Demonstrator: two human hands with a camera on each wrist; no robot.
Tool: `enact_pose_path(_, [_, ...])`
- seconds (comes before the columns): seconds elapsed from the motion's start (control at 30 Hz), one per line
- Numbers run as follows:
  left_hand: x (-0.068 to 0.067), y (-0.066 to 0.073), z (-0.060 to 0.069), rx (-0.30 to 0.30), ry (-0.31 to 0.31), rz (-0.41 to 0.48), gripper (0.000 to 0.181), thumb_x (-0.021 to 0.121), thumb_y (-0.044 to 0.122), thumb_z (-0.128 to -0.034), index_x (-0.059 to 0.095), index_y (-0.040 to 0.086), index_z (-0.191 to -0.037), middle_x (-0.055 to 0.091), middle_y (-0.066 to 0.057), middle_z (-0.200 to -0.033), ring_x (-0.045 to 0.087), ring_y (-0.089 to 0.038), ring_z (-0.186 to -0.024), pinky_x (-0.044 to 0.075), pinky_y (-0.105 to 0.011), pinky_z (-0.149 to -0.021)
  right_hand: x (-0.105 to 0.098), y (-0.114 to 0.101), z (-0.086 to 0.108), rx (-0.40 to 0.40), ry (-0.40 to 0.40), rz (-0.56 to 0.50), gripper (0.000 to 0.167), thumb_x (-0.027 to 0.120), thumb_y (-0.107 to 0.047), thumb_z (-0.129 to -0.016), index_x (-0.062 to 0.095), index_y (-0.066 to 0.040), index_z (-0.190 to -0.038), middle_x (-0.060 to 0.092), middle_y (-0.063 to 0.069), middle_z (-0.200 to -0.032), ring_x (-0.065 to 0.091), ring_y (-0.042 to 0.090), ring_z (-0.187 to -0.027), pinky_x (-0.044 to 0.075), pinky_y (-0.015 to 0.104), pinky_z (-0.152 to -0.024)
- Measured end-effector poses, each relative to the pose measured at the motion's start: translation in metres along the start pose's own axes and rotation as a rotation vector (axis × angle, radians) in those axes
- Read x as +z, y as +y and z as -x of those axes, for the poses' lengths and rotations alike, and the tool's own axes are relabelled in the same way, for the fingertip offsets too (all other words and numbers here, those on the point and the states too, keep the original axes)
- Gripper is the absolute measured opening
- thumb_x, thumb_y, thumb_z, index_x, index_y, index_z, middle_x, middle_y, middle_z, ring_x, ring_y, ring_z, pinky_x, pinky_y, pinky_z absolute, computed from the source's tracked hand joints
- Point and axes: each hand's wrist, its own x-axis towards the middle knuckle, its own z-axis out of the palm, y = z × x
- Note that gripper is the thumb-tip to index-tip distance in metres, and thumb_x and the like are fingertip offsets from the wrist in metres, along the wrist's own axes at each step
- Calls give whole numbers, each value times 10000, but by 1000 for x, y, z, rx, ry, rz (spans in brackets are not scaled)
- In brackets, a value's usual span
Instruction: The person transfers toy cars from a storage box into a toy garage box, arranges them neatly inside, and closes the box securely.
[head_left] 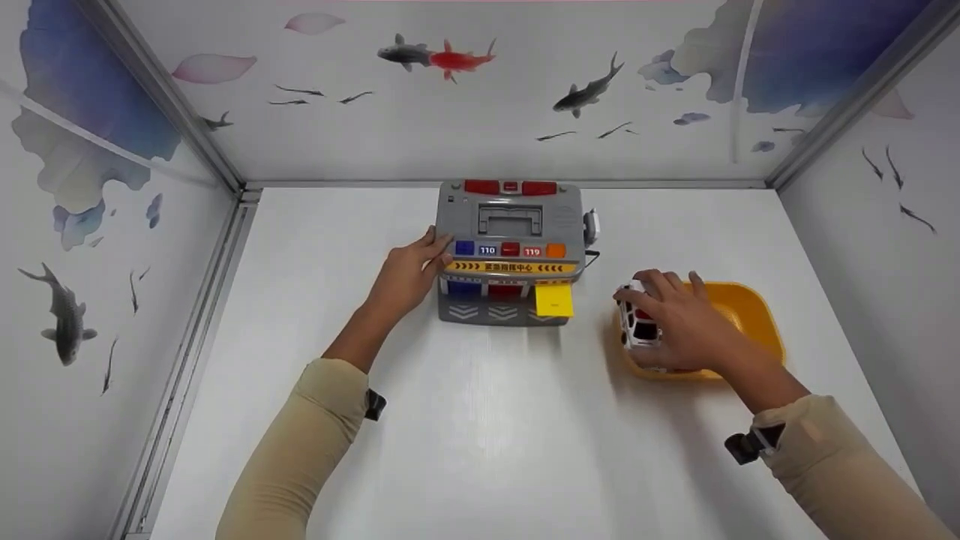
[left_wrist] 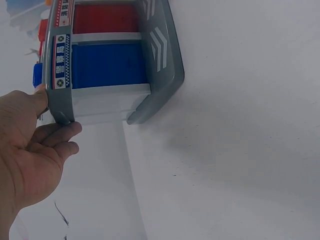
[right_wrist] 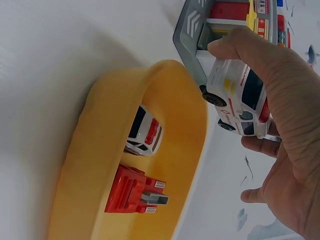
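Observation:
A grey toy garage [head_left: 461, 217], with red, blue and orange buttons on its roof, stands at the back middle of the table. My left hand [head_left: 409, 274] grips its left side at the roof edge. Blue and red doors [left_wrist: 107, 65] front two bays, while a yellow door [head_left: 553, 300] sticks out from the right-hand one. Over the left end of a yellow plastic basin [head_left: 761, 311], my right hand [head_left: 690, 322] holds a white toy ambulance [right_wrist: 237, 100] between thumb and fingers. The ambulance is raised, its wheels showing in the right wrist view.
Inside the basin lie another white toy car [right_wrist: 145, 131] with a red roof light and a red toy vehicle [right_wrist: 132, 190]. A white handset-like part [head_left: 592, 226] sits on the garage's right side. Printed walls [head_left: 510, 142] enclose the white table [head_left: 465, 450] at back and sides.

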Motion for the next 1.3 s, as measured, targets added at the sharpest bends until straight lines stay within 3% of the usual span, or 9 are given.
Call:
enact_pose_path(0.43, [-1,1,1,-4,2,-17,576,564,479,-1137,496,262,-1666,385,-107,-1767,451,-331,-1619,410,-502,-1324,16,-22,-14,-19,-37,24,846,919,-509,-827,605,-262,-1573,500,185,-1646,480,426,-1511,191,854,-1283])
enact_pose_path(0.77, [-1,2,1,-9,-3,-16,577,569,474,-1135,492,259,-1664,380,-99,-1768,447,-329,-1620,411,-502,-1321,36,-38,-16,-89,-26,91,815,937,-559,-818,664,-267,-1528,556,182,-1603,517,415,-1500,108,843,-1312])
enact_pose_path(1.3, [-2,4,2,11,-8,-24,568,567,453,-1136,496,247,-1660,383,-122,-1762,457,-337,-1612,420,-491,-1317,69,-62,-27,-101,-91,53,829,892,-623,-852,625,-268,-1552,542,187,-1606,514,413,-1490,79,805,-1342])
